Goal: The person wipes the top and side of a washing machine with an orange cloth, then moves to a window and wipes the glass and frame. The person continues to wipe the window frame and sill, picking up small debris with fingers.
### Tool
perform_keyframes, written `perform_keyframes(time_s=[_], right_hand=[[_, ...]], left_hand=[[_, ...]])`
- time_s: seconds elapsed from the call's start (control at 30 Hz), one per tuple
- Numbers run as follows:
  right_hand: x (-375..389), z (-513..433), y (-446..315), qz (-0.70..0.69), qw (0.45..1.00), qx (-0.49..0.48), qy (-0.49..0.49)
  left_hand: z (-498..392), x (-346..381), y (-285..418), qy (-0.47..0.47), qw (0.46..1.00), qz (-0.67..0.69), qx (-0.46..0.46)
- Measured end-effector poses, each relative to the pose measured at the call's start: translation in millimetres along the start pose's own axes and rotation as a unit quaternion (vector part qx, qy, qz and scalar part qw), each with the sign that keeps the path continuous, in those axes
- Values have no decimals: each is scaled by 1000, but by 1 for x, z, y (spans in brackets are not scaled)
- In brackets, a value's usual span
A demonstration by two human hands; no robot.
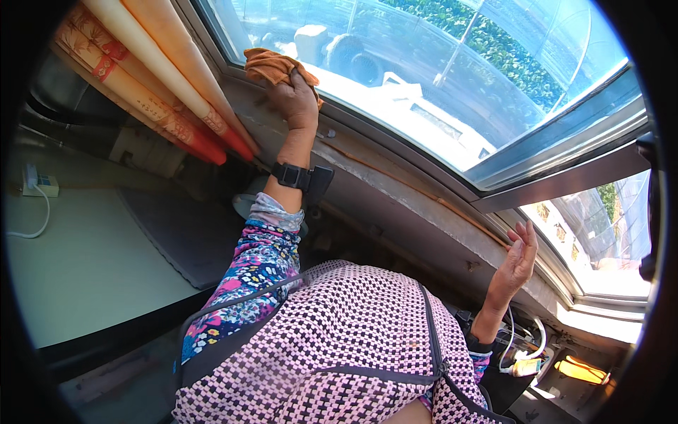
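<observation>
My left hand [294, 104] grips an orange-brown cloth [273, 65], held bunched at the lower left part of the window pane [339, 69] by its frame. A strap with a dark device circles that wrist. Lower on the right, my right hand [515, 259] holds nothing, its fingers raised and somewhat apart. It is beside the sill and the dark metal window frame [424, 159]; whether it touches them I cannot tell. A thin brown stick or cane [413, 192] lies along the window sill [371, 178].
Patterned orange and cream curtains [159, 79] hang at the left, close to my left hand. Below them stands a pale green tabletop [90, 254] with a white plug and cable [39, 188]. White cables [537, 339] and a yellow object [582, 369] are at lower right.
</observation>
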State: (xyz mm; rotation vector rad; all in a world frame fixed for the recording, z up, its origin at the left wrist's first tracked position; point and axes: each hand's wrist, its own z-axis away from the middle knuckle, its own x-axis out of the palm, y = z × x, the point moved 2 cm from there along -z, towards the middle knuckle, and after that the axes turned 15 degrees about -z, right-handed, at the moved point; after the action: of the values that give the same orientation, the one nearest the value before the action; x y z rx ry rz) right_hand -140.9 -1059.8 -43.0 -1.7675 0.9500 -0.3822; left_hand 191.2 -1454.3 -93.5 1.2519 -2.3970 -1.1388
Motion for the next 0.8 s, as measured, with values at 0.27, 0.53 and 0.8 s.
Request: perform_keyframes(time_s=[0.27, 0.53, 0.8], right_hand=[[-26, 9, 9, -50, 999, -21, 10], [-50, 25, 13, -36, 998, -16, 44], [-95, 58, 11, -3, 993, 20, 113]], left_hand=[[118, -41, 83, -224, 970, 74, -59], [233, -73, 150, -384, 902, 74, 185], [271, -76, 197, -437, 857, 180, 204]])
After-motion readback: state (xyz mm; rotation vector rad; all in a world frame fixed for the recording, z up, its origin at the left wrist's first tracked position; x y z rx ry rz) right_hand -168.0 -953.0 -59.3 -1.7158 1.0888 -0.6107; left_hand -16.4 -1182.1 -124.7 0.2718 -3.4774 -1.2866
